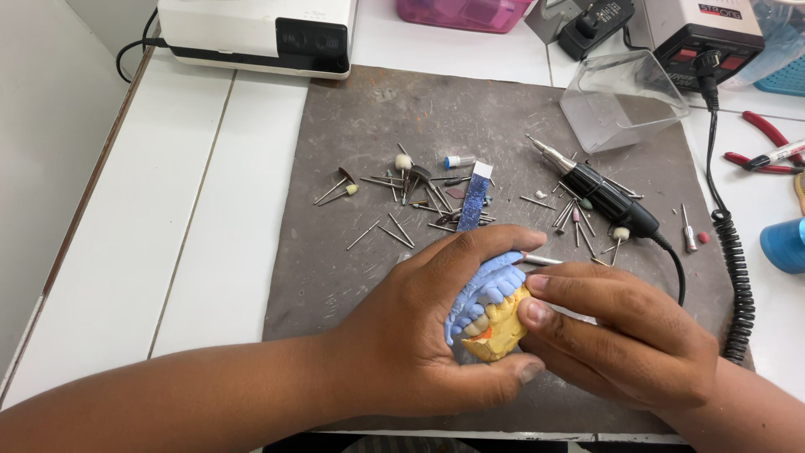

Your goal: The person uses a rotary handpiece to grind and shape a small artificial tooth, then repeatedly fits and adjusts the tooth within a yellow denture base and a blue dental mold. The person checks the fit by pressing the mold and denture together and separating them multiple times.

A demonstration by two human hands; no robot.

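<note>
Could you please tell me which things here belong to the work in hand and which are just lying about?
In hand:
left hand
right hand
blue and yellow dental casts
thin metal tool

Lying about:
black handpiece
scattered burs
blue strip
clear plastic box
red pliers

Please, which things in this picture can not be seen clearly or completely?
Head view:
- Blue and yellow dental model: the left hand and right hand cover most of it.
- Thin metal tool: the right hand hides all but its tip.
- Scattered burs on the grey mat: too small to tell their types.
- Red pliers: cut off by the right edge.
</note>
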